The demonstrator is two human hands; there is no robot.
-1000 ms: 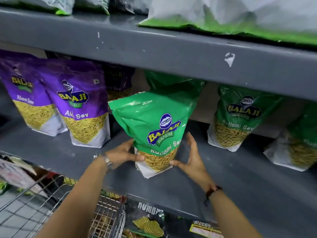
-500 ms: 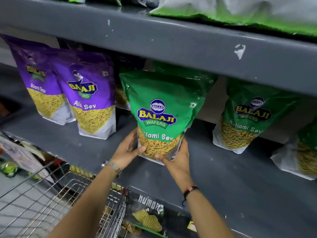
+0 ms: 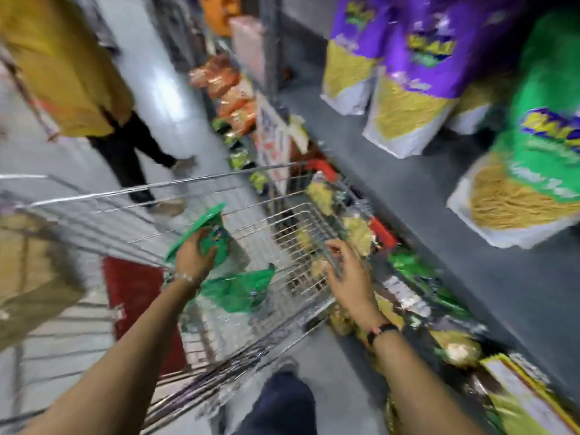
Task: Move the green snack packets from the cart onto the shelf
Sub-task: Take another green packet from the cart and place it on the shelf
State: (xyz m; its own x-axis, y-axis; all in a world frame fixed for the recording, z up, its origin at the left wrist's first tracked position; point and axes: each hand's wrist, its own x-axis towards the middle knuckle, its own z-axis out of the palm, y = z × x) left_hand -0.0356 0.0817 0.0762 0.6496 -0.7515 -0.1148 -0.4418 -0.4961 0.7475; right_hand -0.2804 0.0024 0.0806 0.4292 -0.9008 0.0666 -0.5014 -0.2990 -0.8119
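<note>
The picture is blurred by motion. My left hand (image 3: 194, 256) is down in the wire cart (image 3: 194, 183) and grips a green snack packet (image 3: 204, 229) by its side. A second green packet (image 3: 238, 290) lies in the cart just below that hand. My right hand (image 3: 345, 271) hovers over the cart's right rim, fingers spread, holding nothing. On the grey shelf (image 3: 439, 246) at the right stands a green packet (image 3: 530, 171) of the same kind.
Purple packets (image 3: 405, 73) stand on the shelf left of the green one. Snack bags fill the lower shelf (image 3: 423, 296) beside the cart. A person in a yellow top (image 3: 66, 67) walks in the aisle beyond the cart. A cardboard box (image 3: 28, 271) sits at left.
Both hands have let go of the green packet left standing on the shelf. My view has swung down and left to the cart, where my left hand has taken hold of another green packet.
</note>
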